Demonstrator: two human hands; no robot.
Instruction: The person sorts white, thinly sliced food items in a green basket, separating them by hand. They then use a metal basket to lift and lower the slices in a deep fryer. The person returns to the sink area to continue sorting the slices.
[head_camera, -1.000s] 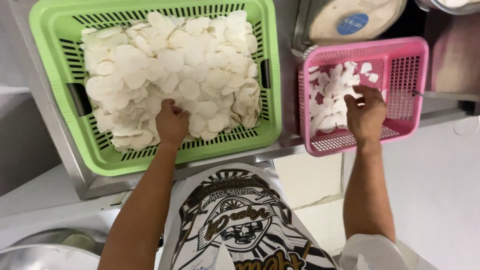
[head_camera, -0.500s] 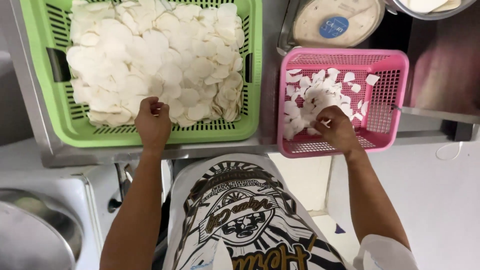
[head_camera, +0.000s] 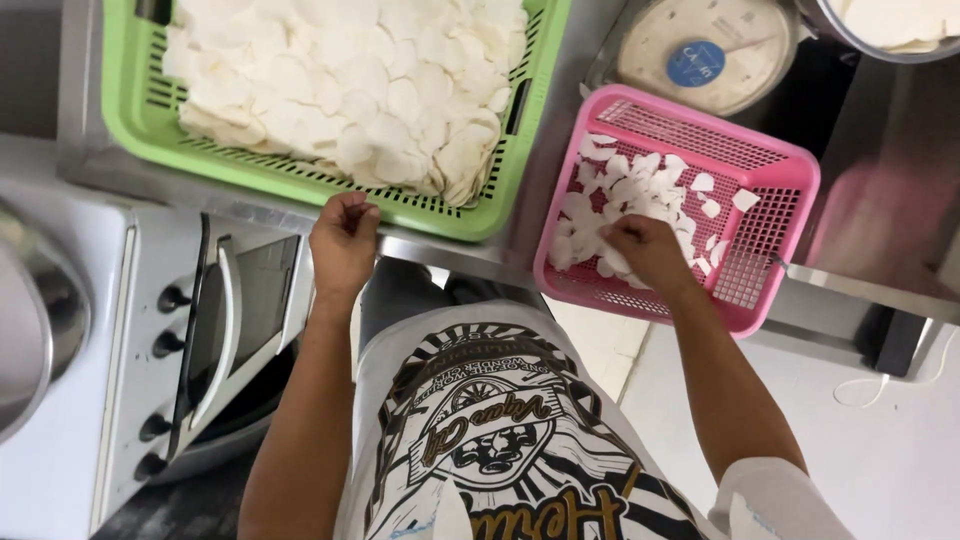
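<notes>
Left hand (head_camera: 343, 240) has pulled back out of the green basket (head_camera: 140, 130), fingers curled together, contents hidden, now hovering at its rim. Right hand (head_camera: 648, 252) stays in the pink basket (head_camera: 775, 170), fingers pressed closed among the white slices (head_camera: 640, 185) on the steel worktop (head_camera: 440, 250).

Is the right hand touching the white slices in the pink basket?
Touching. In the head view the right hand lies inside the pink basket, fingers resting directly on the white slices, no gap between them.
</notes>
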